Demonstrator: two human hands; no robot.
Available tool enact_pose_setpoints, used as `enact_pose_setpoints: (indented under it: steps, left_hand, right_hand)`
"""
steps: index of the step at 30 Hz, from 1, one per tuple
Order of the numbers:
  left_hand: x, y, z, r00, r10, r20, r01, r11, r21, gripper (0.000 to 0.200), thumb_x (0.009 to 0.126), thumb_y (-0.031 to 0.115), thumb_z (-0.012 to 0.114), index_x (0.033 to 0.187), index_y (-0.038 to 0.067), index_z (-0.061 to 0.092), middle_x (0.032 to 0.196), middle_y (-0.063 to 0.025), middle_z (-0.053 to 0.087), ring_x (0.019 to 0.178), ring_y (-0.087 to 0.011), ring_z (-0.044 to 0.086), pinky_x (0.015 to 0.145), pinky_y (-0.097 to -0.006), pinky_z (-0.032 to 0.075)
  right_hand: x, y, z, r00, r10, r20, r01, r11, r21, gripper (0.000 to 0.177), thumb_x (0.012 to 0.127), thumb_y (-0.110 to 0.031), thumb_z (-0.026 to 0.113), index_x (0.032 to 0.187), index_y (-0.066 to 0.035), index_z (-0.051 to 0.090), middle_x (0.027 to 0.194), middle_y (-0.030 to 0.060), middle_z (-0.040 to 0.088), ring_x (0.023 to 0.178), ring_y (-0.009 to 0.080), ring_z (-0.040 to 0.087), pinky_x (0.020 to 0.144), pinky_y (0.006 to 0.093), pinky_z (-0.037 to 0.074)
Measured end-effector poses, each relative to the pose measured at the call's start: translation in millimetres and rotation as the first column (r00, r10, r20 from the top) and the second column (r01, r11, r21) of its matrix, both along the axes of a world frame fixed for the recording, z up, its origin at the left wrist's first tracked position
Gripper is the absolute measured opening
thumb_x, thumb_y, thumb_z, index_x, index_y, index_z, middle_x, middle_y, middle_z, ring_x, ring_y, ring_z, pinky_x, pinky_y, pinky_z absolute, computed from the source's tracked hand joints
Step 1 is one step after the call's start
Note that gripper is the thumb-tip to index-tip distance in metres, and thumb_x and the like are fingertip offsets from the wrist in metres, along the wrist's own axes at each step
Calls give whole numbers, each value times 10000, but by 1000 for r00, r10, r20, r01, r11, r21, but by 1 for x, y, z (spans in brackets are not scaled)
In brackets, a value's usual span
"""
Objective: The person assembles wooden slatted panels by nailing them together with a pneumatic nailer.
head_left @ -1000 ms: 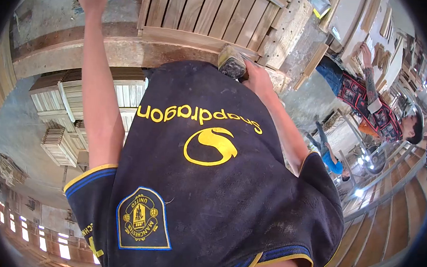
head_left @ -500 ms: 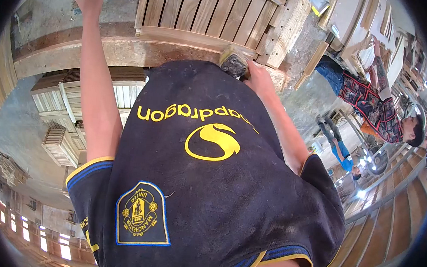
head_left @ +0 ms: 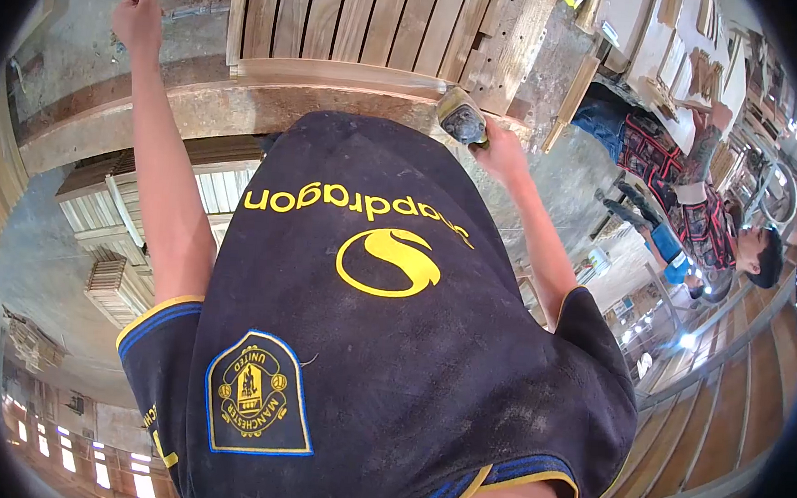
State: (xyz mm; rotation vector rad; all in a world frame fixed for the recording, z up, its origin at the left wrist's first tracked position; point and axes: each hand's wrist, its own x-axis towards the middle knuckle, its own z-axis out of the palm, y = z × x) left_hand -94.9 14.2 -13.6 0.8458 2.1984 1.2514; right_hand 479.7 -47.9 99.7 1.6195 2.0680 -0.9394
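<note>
My left hand (head_left: 140, 19) is stretched out over the bench at the upper left, its fingers curled together. Whatever it may be pinching is too small to make out. In my right hand (head_left: 503, 153) is a blocky tool (head_left: 463, 120) with a worn, dusty grey face and yellowish sides; its kind is not clear. The tool hangs by the bench's near edge, close to the corner of a slatted wooden panel (head_left: 362, 19). That panel lies on the bench, made of parallel boards with dark gaps and a front rail (head_left: 336, 74).
A drilled wooden block (head_left: 512, 60) sits right of the panel. The bench edge (head_left: 197, 109) runs before me. Stacked slatted pieces (head_left: 122, 285) stand below on the left. A co-worker (head_left: 686, 180) handles wood at a table on the right; another person (head_left: 672, 250) is behind.
My right hand has lifted the blocky tool back from the panel's corner, turning its grey face more into view. My left hand has shifted slightly left and down. The co-worker has leaned.
</note>
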Motion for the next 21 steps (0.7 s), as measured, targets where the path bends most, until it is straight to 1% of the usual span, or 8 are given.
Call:
enact_pose_setpoints:
  steps: [9, 12, 13, 15, 16, 18, 19, 21]
  left_hand:
    - [14, 5, 14, 986, 165, 32, -167, 984, 62, 240, 836, 234, 603, 743, 39, 707, 518, 7, 504, 472, -69, 447, 461, -259, 364]
    - [-8, -1, -6, 989, 103, -106, -105, 994, -14, 244, 824, 243, 604, 787, 25, 706, 512, -32, 536, 466, -127, 496, 484, -308, 412]
    - [-46, -7, -45, 821, -448, -354, 361, 888, -286, 256, 817, 255, 608, 829, 15, 698, 553, -69, 575, 482, -171, 534, 513, -344, 437]
    - [0, 18, 62, 375, -870, 320, 603, -33, -797, 258, 797, 259, 636, 838, 10, 687, 625, -127, 617, 587, -252, 642, 562, -379, 516]
    - [14, 27, 94, 242, -791, 562, 524, -381, -762, 288, 833, 288, 622, 871, 10, 686, 688, -158, 657, 602, -249, 669, 556, -358, 543]
    - [51, 72, 163, 401, -459, 793, 585, -538, -607, 375, 901, 352, 562, 914, -7, 670, 732, -123, 683, 548, -200, 654, 492, -289, 509]
    - [60, 92, 179, 311, -459, 832, 814, -324, -483, 391, 912, 368, 552, 925, -10, 651, 651, -75, 643, 473, -153, 584, 458, -261, 460]
    - [81, 115, 173, 498, -756, 425, 839, 295, -458, 370, 924, 381, 526, 906, 25, 626, 605, -38, 589, 464, -100, 515, 429, -255, 407]
  right_hand:
    - [19, 15, 2, 996, -83, 25, 83, 996, -11, 383, 681, -218, 700, 1002, -38, 592, 792, 212, 647, 776, 398, 623, 701, 463, 496]
    - [50, 38, -4, 899, -437, 18, 429, 890, 155, 350, 687, -254, 694, 898, 14, 617, 773, 197, 655, 717, 337, 641, 680, 404, 499]
    - [63, 49, -11, 902, -431, -12, 414, 859, 301, 354, 692, -262, 689, 886, 26, 617, 761, 185, 659, 681, 305, 645, 660, 384, 501]
    - [84, 85, -10, 787, -612, -80, 614, 761, 210, 281, 697, -228, 677, 848, 3, 622, 682, 126, 633, 575, 236, 611, 568, 358, 492]
    - [108, 92, -16, 757, -644, -111, 651, 727, 219, 281, 697, -228, 677, 848, 3, 622, 682, 126, 633, 575, 236, 611, 568, 358, 492]
    - [161, 129, -42, 379, -873, -308, 749, 485, -452, 183, 749, -193, 633, 821, -25, 644, 632, 56, 587, 534, 155, 562, 515, 305, 468]
    - [171, 141, -55, 269, -899, -345, 798, 409, -442, 139, 755, -177, 616, 798, -48, 644, 622, 44, 570, 517, 146, 541, 498, 293, 457]
    - [206, 139, -103, 183, -879, -440, 901, 329, -283, 183, 748, -193, 599, 790, -26, 662, 675, 88, 621, 563, 177, 581, 534, 322, 482]
